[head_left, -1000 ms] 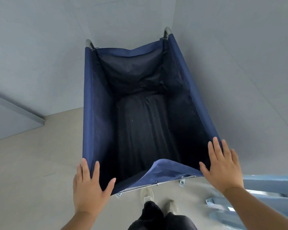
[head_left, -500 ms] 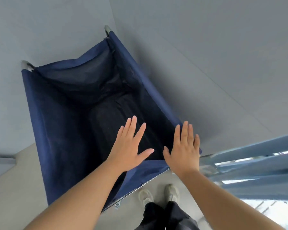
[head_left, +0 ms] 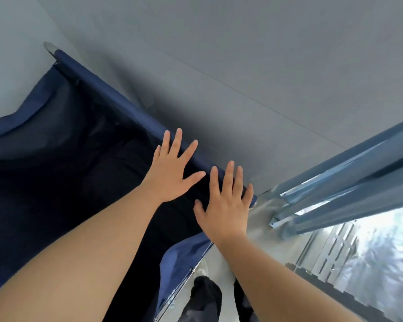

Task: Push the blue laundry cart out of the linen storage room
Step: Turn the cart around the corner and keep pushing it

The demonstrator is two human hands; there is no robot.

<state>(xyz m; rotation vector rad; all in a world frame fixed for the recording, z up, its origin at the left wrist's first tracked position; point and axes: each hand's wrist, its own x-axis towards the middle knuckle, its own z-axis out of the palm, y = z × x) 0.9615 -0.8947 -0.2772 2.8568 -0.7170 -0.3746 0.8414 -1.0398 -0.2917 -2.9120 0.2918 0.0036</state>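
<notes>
The blue laundry cart (head_left: 96, 94) fills the left half of the view, a navy fabric bag on a metal frame, with nothing visible in its dark inside. Its right rim runs diagonally along the grey wall. My left hand (head_left: 172, 165) hovers over that rim with the fingers spread flat, holding nothing. My right hand (head_left: 226, 203) lies open near the rim's near right corner, its fingertips over the fabric edge. Both forearms reach in from the bottom.
A grey wall (head_left: 242, 66) stands tight against the cart's right side. Blue metal shelving posts (head_left: 349, 177) and a slotted steel bracket (head_left: 335, 247) are at the right. My shoes and dark trousers (head_left: 205, 296) show below on the pale floor.
The view has swung right and the cart has slid to the left of the frame. Both hands left the near rim's corners and moved together toward the cart's right rim.
</notes>
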